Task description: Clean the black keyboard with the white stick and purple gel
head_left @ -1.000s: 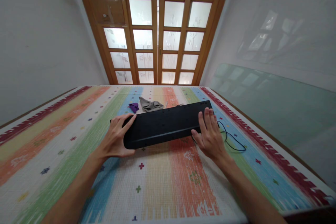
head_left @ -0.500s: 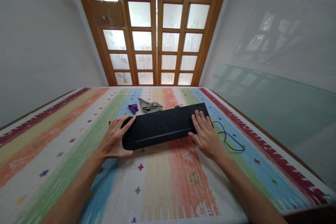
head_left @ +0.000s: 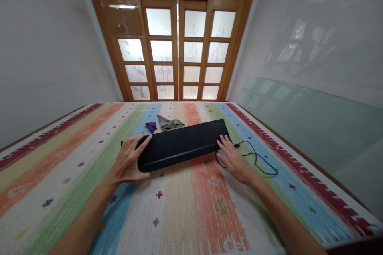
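A black keyboard point(head_left: 182, 145) is held tilted above the cloth, its flat underside toward me and its right end higher. My left hand point(head_left: 131, 159) grips the left end, thumb along the top edge and fingers wrapped round the side. At the lower right corner, my right hand point(head_left: 235, 160) touches the keyboard with its fingers stretched out, not wrapped round it. A thin black cable point(head_left: 257, 155) loops on the cloth to the right of that hand. The key side is hidden from view.
Behind the keyboard lie a grey cloth point(head_left: 170, 122) and a small purple cloth point(head_left: 151, 127). A striped tablecloth point(head_left: 179, 203) covers the table. Wooden doors with glass panes point(head_left: 179, 48) stand beyond its far edge, between pale walls.
My right hand has slid down from the flat underside to the keyboard's lower right corner. The keyboard's right end has shifted slightly left. My left hand keeps its grip.
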